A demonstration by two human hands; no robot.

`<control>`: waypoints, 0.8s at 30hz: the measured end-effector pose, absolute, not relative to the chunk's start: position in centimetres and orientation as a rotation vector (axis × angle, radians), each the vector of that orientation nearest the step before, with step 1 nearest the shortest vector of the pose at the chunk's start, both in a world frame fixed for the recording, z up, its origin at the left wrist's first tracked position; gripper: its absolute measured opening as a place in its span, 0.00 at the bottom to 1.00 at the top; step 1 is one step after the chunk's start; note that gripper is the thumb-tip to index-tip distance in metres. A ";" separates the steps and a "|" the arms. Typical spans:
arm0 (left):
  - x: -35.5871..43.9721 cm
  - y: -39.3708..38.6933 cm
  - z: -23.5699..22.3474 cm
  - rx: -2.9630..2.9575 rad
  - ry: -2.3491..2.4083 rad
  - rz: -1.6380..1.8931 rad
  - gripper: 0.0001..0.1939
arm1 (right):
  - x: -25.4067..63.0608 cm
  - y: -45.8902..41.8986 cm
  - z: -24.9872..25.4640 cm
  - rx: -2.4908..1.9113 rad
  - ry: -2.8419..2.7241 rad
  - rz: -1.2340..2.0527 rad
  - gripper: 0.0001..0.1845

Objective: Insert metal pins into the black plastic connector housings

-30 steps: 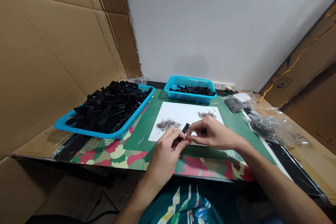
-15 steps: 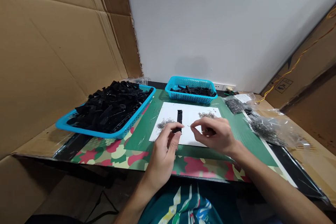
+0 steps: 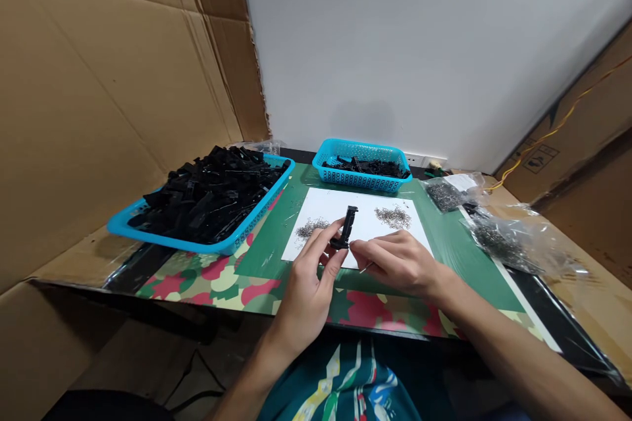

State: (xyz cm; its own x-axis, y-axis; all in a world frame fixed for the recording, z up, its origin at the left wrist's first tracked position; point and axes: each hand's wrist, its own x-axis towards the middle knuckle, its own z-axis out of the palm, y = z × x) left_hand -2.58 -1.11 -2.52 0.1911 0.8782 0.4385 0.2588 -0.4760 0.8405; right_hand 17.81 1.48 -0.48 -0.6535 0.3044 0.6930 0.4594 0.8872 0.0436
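My left hand (image 3: 312, 270) grips a long, narrow black plastic part (image 3: 349, 227) by its lower end, thumb on the near side and fingers behind. The part stands nearly upright with its top leaning right. My right hand (image 3: 397, 263) is closed, its fingertips pinched right beside the part's lower end. A thin, pale metal rod (image 3: 366, 268) sticks out below those fingers; its kind and its other end are hidden. Under both hands lies a white sheet (image 3: 323, 200), with one pile of small metal springs or pins (image 3: 310, 229) at left and another pile (image 3: 394, 216) at right.
A large blue basket (image 3: 172, 248) heaped with black parts stands at left. At the back is a smaller blue basket (image 3: 363, 179) with black pieces. Clear bags of small metal pieces (image 3: 498, 240) lie at right. A green mat (image 3: 459, 256) covers the table; cardboard walls (image 3: 99, 79) flank it.
The black part has been raised and tilted to the right. My right hand has moved in close to its lower end, turned downward, and a thin rod now shows under the fingers.
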 end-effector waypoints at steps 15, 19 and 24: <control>-2.7 -1.4 -1.9 1.850 1.009 1.162 0.23 | 17.6 1.6 -1.4 -0.547 -2.257 -0.034 0.09; -2.8 -1.4 -2.0 1.837 1.000 1.115 0.24 | 17.7 1.6 -1.0 -0.639 -2.218 0.253 0.08; -2.9 -1.1 -2.0 1.646 1.051 1.124 0.24 | 18.0 1.8 -0.2 -0.661 -2.174 0.368 0.11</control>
State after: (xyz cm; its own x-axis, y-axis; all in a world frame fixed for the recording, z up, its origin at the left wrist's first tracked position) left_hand -2.94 -1.10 -2.04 0.2397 0.9427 0.2319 0.1682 -0.2756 0.9465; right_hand 18.05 1.82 -0.16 -0.5299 0.5716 0.6265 0.3332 0.8197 -0.4660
